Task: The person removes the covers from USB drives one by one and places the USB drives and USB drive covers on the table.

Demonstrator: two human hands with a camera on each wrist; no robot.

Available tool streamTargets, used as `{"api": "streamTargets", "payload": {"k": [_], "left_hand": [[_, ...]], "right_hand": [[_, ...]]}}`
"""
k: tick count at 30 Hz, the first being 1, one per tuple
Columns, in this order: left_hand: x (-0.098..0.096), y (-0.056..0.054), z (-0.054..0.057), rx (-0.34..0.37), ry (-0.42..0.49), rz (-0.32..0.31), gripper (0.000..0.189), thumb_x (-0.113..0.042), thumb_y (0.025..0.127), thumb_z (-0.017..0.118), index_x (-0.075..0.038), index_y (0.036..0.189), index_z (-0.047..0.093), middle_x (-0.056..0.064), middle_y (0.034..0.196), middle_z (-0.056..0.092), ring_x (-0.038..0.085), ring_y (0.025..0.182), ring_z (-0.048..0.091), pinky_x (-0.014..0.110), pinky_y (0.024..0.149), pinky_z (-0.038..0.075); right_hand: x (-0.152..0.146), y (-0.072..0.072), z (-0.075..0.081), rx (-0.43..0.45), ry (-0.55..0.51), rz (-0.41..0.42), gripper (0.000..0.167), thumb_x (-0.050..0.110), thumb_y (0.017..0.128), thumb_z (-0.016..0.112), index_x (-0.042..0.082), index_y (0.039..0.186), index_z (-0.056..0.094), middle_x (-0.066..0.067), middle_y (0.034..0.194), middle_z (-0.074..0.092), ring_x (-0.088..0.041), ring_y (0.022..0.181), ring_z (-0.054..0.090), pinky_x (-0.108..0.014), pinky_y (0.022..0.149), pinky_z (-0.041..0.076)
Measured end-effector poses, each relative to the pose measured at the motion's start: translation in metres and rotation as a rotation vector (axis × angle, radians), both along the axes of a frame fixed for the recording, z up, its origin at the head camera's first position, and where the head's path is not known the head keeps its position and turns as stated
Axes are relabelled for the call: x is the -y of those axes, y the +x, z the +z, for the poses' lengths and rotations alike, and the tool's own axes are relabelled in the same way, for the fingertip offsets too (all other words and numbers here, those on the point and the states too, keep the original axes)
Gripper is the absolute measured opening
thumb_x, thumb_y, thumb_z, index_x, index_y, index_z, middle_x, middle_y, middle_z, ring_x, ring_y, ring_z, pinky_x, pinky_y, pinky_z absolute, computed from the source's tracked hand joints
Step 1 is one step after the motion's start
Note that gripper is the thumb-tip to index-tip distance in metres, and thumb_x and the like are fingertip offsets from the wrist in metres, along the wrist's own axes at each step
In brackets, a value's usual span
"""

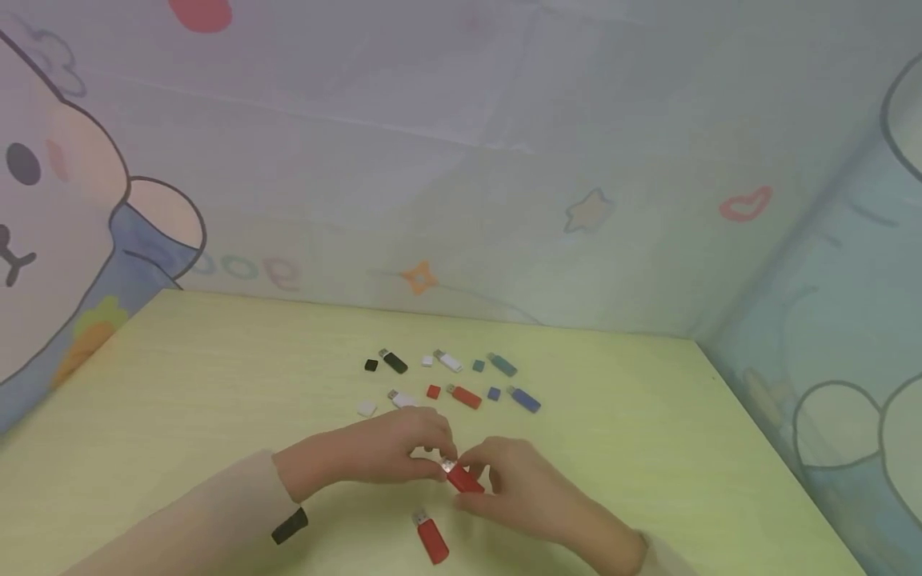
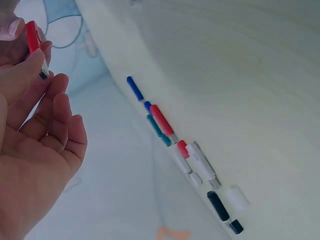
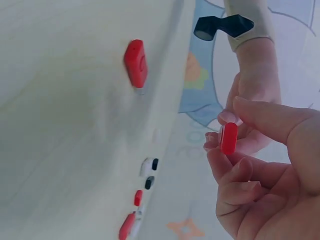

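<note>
A red USB stick point(image 1: 467, 480) with a bare metal plug is held up above the table between both hands. My right hand point(image 1: 522, 488) grips its red body between thumb and fingers. My left hand point(image 1: 382, 448) pinches the plug end with thumb and forefinger. In the left wrist view the plug point(image 2: 44, 74) points down beside the left thumb. The right wrist view shows the red body point(image 3: 229, 138) end-on between the right thumb and forefinger. A second red USB stick point(image 1: 432, 539), plug bare, lies on the table nearer to me.
On the table point(image 1: 216, 384), beyond my hands, lie USB sticks with caps beside them: black point(image 1: 394, 362), white point(image 1: 450, 362), teal point(image 1: 503, 365), red point(image 1: 466, 397), blue point(image 1: 525, 399), and another white stick point(image 1: 402, 399), partly behind my left hand. Printed cloth point(image 1: 432, 160) hangs behind the table.
</note>
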State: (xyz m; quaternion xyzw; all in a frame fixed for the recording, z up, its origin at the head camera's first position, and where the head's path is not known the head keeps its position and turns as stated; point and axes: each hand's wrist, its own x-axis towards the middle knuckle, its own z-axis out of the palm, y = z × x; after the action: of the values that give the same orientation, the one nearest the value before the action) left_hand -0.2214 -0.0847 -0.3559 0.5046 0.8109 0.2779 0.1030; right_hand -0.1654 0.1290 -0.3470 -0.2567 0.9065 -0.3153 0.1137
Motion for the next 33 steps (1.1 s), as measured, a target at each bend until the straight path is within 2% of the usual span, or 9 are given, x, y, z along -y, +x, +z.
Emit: {"api": "streamTargets", "payload": {"k": [11, 16, 24, 28, 33], "left_hand": [[0.014, 0.034, 0.012, -0.049, 0.077, 0.098, 0.01, -0.016, 0.089, 0.07, -0.013, 0.098, 0.072, -0.012, 0.091, 0.064, 0.007, 0.086, 0.056, 0.022, 0.079, 0.048], [0.016, 0.047, 0.009, -0.099, 0.081, 0.139, 0.01, -0.017, 0.088, 0.071, -0.015, 0.097, 0.073, -0.013, 0.088, 0.063, 0.004, 0.083, 0.054, 0.019, 0.075, 0.047], [0.014, 0.062, 0.001, -0.091, 0.067, 0.235, 0.011, -0.016, 0.086, 0.072, -0.018, 0.097, 0.073, -0.016, 0.086, 0.061, 0.001, 0.082, 0.049, 0.018, 0.071, 0.045], [0.014, 0.067, -0.003, -0.1, 0.072, 0.251, 0.011, -0.016, 0.087, 0.071, -0.017, 0.098, 0.073, -0.015, 0.088, 0.062, 0.002, 0.082, 0.048, 0.018, 0.07, 0.045], [0.014, 0.07, -0.005, -0.109, 0.08, 0.242, 0.014, -0.02, 0.089, 0.07, -0.015, 0.101, 0.073, -0.014, 0.09, 0.063, 0.002, 0.083, 0.049, 0.018, 0.071, 0.044]], "right_hand": [[0.007, 0.017, 0.013, -0.072, -0.085, 0.021, 0.02, 0.026, 0.081, 0.078, 0.016, 0.097, 0.072, 0.013, 0.079, 0.059, -0.001, 0.054, 0.043, -0.019, 0.049, 0.039], [0.009, 0.022, 0.012, -0.078, -0.101, 0.032, 0.018, 0.026, 0.082, 0.078, 0.016, 0.097, 0.073, 0.015, 0.078, 0.058, 0.001, 0.057, 0.043, -0.018, 0.05, 0.039], [0.012, 0.023, 0.004, -0.041, -0.085, 0.051, 0.013, 0.024, 0.083, 0.076, 0.018, 0.094, 0.073, 0.018, 0.077, 0.058, 0.0, 0.06, 0.046, -0.018, 0.053, 0.042], [0.013, 0.022, 0.003, -0.013, -0.08, 0.063, 0.012, 0.023, 0.085, 0.075, 0.018, 0.096, 0.073, 0.017, 0.078, 0.058, 0.0, 0.065, 0.048, -0.018, 0.056, 0.045], [0.011, 0.024, 0.0, -0.05, -0.08, 0.088, 0.012, 0.02, 0.086, 0.074, 0.018, 0.098, 0.073, 0.017, 0.081, 0.06, 0.002, 0.065, 0.047, -0.017, 0.056, 0.045]]}}
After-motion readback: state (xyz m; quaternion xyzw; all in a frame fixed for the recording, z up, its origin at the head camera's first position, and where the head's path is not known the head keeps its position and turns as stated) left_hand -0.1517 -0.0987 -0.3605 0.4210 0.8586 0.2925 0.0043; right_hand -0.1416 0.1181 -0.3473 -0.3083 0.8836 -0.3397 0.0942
